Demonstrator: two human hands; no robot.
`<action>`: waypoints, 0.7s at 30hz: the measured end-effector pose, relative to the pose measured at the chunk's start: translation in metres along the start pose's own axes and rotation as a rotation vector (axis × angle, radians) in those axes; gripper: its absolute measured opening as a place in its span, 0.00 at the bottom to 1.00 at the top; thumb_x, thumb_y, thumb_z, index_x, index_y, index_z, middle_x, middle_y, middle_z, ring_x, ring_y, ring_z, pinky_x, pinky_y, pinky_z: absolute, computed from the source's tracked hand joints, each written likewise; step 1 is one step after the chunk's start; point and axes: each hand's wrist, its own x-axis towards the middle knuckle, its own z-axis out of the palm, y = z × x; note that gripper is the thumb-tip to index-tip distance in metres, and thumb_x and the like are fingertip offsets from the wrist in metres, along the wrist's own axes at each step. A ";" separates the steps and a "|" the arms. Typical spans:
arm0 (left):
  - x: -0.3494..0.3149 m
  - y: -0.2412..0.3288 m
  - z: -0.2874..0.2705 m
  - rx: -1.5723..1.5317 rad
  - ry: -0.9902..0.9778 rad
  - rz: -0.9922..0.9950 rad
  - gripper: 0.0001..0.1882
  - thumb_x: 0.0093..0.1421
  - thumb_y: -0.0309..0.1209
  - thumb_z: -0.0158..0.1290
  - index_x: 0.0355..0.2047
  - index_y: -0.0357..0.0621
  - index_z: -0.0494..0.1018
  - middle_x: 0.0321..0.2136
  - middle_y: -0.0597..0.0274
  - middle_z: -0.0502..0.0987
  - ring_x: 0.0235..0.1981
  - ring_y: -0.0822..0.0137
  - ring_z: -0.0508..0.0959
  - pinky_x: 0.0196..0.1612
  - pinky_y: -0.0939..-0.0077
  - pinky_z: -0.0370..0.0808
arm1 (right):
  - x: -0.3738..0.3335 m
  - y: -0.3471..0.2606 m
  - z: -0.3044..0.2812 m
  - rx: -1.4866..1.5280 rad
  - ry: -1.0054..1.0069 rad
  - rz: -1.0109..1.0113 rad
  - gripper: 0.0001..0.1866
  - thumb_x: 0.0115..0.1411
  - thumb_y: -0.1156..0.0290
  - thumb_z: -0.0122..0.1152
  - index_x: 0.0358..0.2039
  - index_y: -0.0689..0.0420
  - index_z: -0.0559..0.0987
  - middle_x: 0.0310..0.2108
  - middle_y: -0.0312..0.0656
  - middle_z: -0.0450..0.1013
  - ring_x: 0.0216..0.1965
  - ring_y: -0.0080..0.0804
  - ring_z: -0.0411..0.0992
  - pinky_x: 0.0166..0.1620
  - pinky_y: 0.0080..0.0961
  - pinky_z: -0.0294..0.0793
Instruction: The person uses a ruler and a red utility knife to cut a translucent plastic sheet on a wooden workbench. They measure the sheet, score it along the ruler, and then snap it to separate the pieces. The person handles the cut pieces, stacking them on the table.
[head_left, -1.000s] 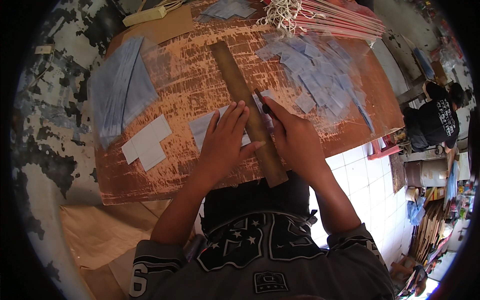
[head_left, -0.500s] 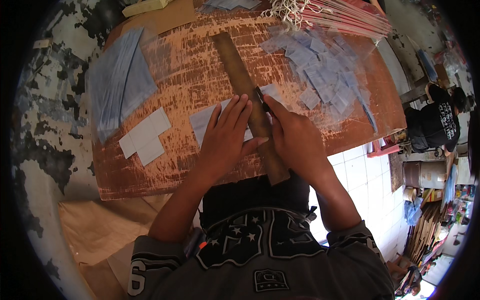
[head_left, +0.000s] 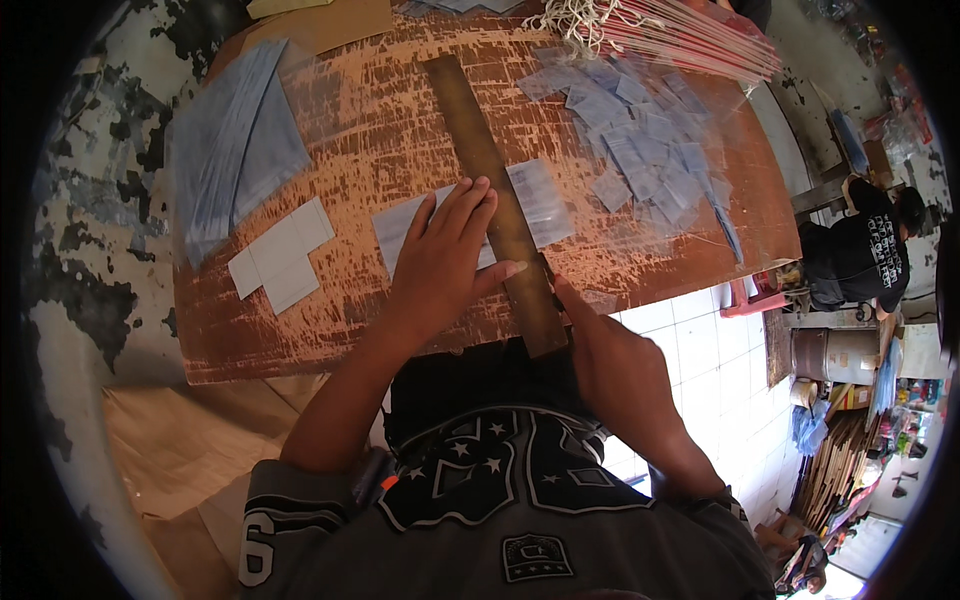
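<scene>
Down along the ruler (head_left: 508,215) the right hand (head_left: 622,362) has moved since the earlier frame, from beside its middle to near its lower end, so more of the sheet (head_left: 542,205) shows on the right; the left hand (head_left: 446,252) keeps nearly the same place.

Largest is the table (head_left: 345,125), worn and brown, filling the centre of the frame. Across it slants the ruler, from upper centre to the table's lower edge. Pale and bluish, the sheet lies at centre, partly beneath the ruler, showing on both sides of it. Smallest is the knife (head_left: 545,272), dark and mostly hidden by the fingers.

Flat, with its fingers close together, the left hand presses on the sheet and ruler, its thumb set apart across the ruler. The right hand is clamped on the knife, whose tip sits at the ruler's right edge, just below the sheet. Thus the sheet lies under the left hand and to the upper left of the right.

My judgement is that a cutting stroke along the ruler is at or near its end. The next move probably calls for lifting the knife clear while the ruler stays steady, then checking that the cut runs right through.
</scene>
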 end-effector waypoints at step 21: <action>-0.001 0.000 0.000 -0.021 -0.010 0.011 0.47 0.70 0.61 0.56 0.74 0.34 0.63 0.76 0.49 0.62 0.80 0.53 0.57 0.81 0.46 0.51 | 0.105 0.000 0.011 0.047 0.210 -0.106 0.27 0.70 0.69 0.60 0.69 0.51 0.75 0.33 0.52 0.83 0.36 0.54 0.84 0.41 0.49 0.84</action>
